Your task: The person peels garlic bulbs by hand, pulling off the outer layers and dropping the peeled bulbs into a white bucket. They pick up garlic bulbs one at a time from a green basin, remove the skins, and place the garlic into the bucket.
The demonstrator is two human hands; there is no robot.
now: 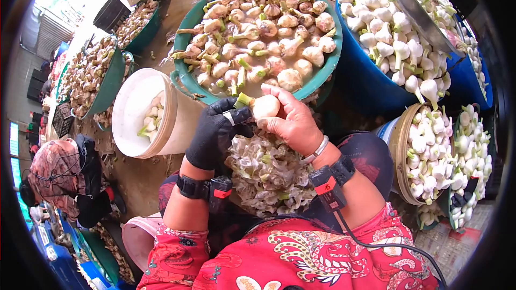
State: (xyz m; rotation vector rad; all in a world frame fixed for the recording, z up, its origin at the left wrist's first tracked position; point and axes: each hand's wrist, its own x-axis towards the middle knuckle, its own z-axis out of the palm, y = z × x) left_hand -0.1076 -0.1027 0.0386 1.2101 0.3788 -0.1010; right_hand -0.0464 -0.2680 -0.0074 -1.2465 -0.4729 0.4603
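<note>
Here, peels (271, 174) lie heaped nearest; above them, the right hand (295, 123) pinches a bulb (267, 106) between thumb and fingers; the left hand (215, 134), gloved, curls at its stem (245, 100), pinch unclear. Beyond, a tub (334, 53) holds more bulbs (267, 28).

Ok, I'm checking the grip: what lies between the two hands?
In the head view, a bulb: the left hand is at its green stem, the right hand grips its round end.
</note>
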